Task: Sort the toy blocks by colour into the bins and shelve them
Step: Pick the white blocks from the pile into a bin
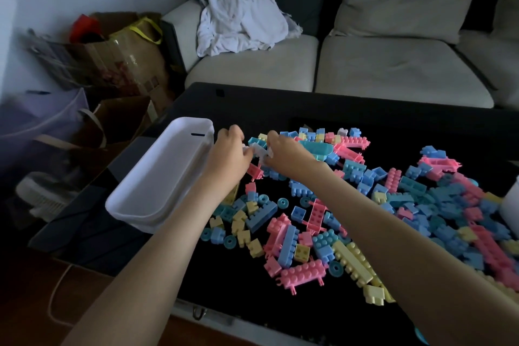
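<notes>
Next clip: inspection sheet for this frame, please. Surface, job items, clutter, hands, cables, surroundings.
Surface: black table, glossy, dimly lit.
Job's things: white bin at the table's left edge, no blocks seen inside; unsorted pile of blocks in pink, blue, teal and yellow.
Clutter: cardboard boxes and bags on the floor left of the table.
Hands: left hand and right hand both pinch a white block beside the bin.
Cables: pale cord on the floor, lower left.
Surroundings: beige sofa with a crumpled white cloth; small fan on the floor.
</notes>
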`<state>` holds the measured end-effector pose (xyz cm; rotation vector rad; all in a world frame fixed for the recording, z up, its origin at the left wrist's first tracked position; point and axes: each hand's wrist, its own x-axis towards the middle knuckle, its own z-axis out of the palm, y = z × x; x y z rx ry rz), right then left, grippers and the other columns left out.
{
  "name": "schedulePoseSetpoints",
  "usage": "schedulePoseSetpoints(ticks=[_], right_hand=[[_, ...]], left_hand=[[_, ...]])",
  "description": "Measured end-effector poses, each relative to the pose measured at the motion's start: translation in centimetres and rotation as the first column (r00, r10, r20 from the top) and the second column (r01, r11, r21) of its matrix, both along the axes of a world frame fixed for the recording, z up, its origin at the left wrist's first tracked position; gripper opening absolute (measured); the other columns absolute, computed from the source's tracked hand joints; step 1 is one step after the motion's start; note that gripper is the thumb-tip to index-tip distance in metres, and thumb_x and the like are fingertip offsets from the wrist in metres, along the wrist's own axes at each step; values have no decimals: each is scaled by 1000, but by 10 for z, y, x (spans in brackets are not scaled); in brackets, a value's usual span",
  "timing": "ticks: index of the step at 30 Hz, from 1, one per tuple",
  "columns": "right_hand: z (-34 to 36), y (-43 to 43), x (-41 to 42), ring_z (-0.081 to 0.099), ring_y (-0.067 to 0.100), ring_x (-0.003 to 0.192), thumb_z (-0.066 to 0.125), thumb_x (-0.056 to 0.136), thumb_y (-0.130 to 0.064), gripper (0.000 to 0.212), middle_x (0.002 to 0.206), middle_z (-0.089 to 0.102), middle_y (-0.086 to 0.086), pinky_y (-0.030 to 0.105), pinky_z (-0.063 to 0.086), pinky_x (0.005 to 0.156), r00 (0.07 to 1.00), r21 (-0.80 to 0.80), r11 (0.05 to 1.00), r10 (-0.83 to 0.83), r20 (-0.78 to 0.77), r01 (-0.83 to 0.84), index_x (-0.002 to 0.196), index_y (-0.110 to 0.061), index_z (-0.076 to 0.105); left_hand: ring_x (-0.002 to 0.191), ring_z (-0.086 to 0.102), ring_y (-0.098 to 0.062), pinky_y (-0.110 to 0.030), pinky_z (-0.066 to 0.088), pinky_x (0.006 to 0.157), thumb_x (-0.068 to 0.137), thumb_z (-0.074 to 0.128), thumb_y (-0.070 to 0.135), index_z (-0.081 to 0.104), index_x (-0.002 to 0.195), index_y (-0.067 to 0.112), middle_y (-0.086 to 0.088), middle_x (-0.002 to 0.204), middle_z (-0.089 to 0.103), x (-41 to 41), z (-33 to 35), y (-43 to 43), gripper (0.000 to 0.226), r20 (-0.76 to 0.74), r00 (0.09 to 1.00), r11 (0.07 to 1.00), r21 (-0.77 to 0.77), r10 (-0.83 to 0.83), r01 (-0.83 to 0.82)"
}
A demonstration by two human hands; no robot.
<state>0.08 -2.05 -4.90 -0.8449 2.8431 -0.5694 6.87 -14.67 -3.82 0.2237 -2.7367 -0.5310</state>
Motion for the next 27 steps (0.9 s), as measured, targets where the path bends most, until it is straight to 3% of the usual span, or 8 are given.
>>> schedulePoseSetpoints(ticks=[4,6,10,12,15,17,21,27], right_hand=[[-3,0,2,54,20,83,54,92,-26,24,88,51,2,30,40,63,999,79,996,39,31,-41,110,-10,48],[-5,0,0,56,19,78,50,93,-24,13,75,49,-2,27,36,57,996,137,986,91,1,-91,92,-11,53],[-7,6,-3,45,16,61,48,93,-24,35,61,44,-1,29,35,57,995,114,989,94,25,-97,60,-14,40],[-6,9,-2,44,13,59,49,94,-26,32,64,47,-3,31,38,62,998,47,997,60,0,-60,64,-14,45],[1,18,7,57,19,72,53,93,-27,23,81,61,5,31,48,65,996,-271,961,-71,-51,55,87,-6,62],[14,27,16,58,16,78,52,94,-28,27,90,62,6,24,45,65,991,-364,925,-130,-32,110,102,-5,64],[34,51,26,52,8,67,50,94,-28,27,91,59,2,15,39,52,980,-341,919,-194,45,198,110,-9,62],[46,103,40,55,16,72,52,94,-27,30,109,65,17,20,40,55,951,-292,906,-286,113,307,111,-5,61]], left_hand=[[96,48,-20,-28,43,78,96,43,12,50,126,17,-10,121,43,-16,-5,-5,31,143,982,990,-51,-123,131],[112,40,-26,-36,40,92,94,41,5,45,135,25,-7,127,42,-23,-12,-7,46,286,952,972,-166,-114,166],[107,37,-26,-35,32,89,94,44,12,44,132,25,-5,124,46,-24,-21,-3,40,377,924,930,-311,-70,197],[107,39,-27,-35,33,88,94,42,10,46,126,19,-7,121,48,-24,-22,-3,34,355,933,930,-322,-54,177],[110,41,-30,-36,35,88,93,41,5,48,121,13,-10,119,49,-27,-22,-3,30,360,933,920,-353,-31,167],[110,41,-30,-35,34,88,94,42,7,53,117,13,-9,118,51,-30,-21,-2,27,358,934,925,-349,-17,151],[112,43,-28,-32,36,86,92,45,2,57,111,10,-6,114,56,-32,-17,5,24,339,940,912,-397,39,105],[112,45,-29,-33,38,86,93,47,3,57,109,10,-8,115,59,-24,-12,23,20,407,910,893,-435,77,119]])
